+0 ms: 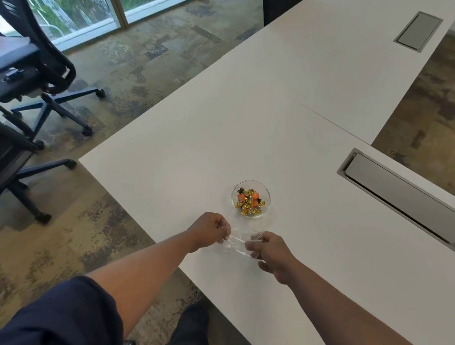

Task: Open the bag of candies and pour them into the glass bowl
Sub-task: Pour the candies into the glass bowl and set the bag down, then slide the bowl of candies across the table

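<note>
A small glass bowl point(263, 192) stands on the white table point(224, 134), holding several gold-wrapped and orange candies point(249, 200). Just in front of it, both my hands grip a clear plastic bag point(238, 241) stretched between them, low over the table. My left hand point(211, 231) is closed on the bag's left end and my right hand point(267, 253) on its right end. The bag looks empty; no candy shows inside it.
A grey cable hatch point(406, 198) is set into the table to the right, and another point(418, 30) lies far back. Black office chairs point(25, 69) stand on the carpet at the left. The table's near edge runs diagonally under my forearms.
</note>
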`<state>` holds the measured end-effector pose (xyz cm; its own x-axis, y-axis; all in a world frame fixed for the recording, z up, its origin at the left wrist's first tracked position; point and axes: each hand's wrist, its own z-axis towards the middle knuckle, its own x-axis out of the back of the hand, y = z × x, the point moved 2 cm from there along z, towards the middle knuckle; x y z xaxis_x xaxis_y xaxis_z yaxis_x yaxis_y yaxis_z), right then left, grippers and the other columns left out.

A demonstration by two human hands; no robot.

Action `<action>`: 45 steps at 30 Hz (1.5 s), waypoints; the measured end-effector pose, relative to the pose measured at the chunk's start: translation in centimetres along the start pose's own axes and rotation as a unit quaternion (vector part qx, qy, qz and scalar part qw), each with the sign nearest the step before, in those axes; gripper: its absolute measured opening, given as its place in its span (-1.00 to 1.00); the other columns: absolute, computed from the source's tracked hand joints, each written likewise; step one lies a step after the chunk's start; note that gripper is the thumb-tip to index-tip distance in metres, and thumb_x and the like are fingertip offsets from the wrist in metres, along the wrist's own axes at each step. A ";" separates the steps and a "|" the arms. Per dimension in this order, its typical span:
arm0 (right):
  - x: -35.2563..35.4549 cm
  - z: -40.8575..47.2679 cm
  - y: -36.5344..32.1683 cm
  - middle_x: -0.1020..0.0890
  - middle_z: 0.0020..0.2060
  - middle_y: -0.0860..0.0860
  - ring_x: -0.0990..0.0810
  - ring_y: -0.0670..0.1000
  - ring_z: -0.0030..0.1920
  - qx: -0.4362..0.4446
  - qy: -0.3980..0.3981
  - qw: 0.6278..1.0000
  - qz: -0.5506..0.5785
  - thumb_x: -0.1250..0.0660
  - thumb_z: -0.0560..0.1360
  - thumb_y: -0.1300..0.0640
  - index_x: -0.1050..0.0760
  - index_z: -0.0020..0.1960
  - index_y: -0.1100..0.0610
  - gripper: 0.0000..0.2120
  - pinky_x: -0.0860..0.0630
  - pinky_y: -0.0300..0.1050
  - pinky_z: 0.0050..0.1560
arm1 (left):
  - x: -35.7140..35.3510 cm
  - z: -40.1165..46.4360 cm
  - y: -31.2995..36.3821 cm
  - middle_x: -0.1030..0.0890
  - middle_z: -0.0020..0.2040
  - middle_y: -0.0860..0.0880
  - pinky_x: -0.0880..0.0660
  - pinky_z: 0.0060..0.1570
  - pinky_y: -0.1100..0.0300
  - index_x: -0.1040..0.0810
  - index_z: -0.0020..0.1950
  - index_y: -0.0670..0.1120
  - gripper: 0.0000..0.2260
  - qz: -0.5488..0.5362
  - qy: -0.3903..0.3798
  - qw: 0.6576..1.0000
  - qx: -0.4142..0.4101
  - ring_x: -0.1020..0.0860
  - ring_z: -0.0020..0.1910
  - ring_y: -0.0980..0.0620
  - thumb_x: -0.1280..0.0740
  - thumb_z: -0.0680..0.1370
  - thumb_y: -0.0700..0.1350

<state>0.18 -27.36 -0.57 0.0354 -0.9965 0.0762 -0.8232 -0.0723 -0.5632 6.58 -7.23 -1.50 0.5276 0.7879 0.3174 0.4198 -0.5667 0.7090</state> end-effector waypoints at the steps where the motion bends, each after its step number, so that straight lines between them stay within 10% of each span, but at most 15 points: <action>1: -0.2 0.1 0.2 -0.66 -0.09 0.08 -0.60 0.01 -0.15 0.000 0.000 1.000 -0.010 -0.55 0.45 0.15 -0.56 0.14 0.11 -0.69 -0.49 -0.09 -0.17 | 0.1 0.1 -0.4 -0.66 -0.25 -0.04 -0.53 -0.27 0.26 -0.64 -0.05 -0.20 -0.93 0.017 0.011 1.000 0.003 -0.58 -0.31 0.04 -0.37 0.59 -0.31; 12: -0.3 1.6 0.6 -0.64 0.07 0.12 -0.61 0.04 -0.06 0.001 0.023 1.000 0.016 -0.50 0.49 0.12 -0.44 0.32 0.07 -0.56 -0.53 -0.11 -0.15 | 1.4 1.4 -4.0 -0.54 -0.15 0.04 -0.43 -0.30 0.23 -0.56 0.13 -0.04 -0.80 0.140 0.067 0.988 0.024 -0.51 -0.26 0.08 -0.48 0.54 -0.15; 19: 0.5 2.1 0.0 -0.60 0.07 0.09 -0.59 0.07 0.00 0.040 0.093 0.994 0.048 -0.36 0.56 0.13 -0.46 0.34 0.11 -0.63 -0.51 -0.07 -0.09 | 2.2 1.4 -3.0 -0.54 0.27 -0.08 -0.47 0.22 0.10 -0.49 0.39 -0.10 -0.59 0.180 0.106 0.978 -0.001 -0.54 0.25 -0.08 -0.42 0.56 -0.07; 27: 1.8 3.4 -3.6 -0.46 0.50 -0.06 -0.39 -0.06 0.48 0.193 0.184 0.952 0.154 -0.17 0.70 -0.02 -0.41 0.53 0.05 -0.57 -0.29 -0.12 0.42 | 0.1 3.1 3.2 -0.48 0.49 -0.01 -0.29 0.39 0.21 -0.46 0.50 -0.05 -0.64 -0.119 0.182 0.972 -0.084 -0.42 0.42 0.09 -0.17 0.72 -0.02; 45: -0.5 12.4 -5.4 -0.68 0.24 -0.22 -0.56 -0.23 0.31 0.260 0.135 0.919 0.265 -0.09 0.71 -0.05 -0.66 0.29 -0.02 -0.61 -0.43 -0.13 0.41 | -4.0 10.1 3.9 -0.71 0.24 -0.02 -0.56 0.27 0.16 -0.71 0.18 -0.05 -0.62 -0.425 0.214 0.870 -0.129 -0.61 0.30 0.07 -0.16 0.57 -0.01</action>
<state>11.64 -26.99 -7.81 -0.4911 -0.8561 -0.1608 -0.2992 0.3391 -0.8919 13.56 -14.97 -6.32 -0.2398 0.9444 -0.2248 0.3140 0.2945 0.9026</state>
